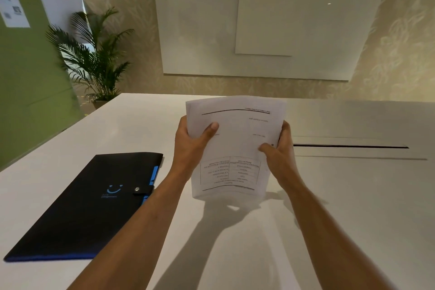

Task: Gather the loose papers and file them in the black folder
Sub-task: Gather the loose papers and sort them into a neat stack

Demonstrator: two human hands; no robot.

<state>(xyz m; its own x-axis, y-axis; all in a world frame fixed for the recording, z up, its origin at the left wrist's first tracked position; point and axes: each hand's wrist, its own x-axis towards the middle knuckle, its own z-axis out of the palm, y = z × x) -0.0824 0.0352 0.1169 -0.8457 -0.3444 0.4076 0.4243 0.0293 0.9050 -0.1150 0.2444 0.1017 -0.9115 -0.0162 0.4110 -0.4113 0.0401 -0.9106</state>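
Note:
A stack of white printed papers [235,141] stands nearly upright above the white table [353,207], text upside down to me. My left hand [190,141] grips its left edge, thumb on the front sheet. My right hand [279,148] grips its right edge. The stack's lower edge is close to the tabletop; whether it touches I cannot tell. The black folder [87,205] lies flat and closed at the left, snap strap fastened, blue tabs showing along its right side.
A long dark cable slot [350,146] runs across the table at the right. A potted palm [94,59] stands beyond the table's far left corner. White boards [259,30] hang on the wall behind. A green partition [26,77] stands at the left.

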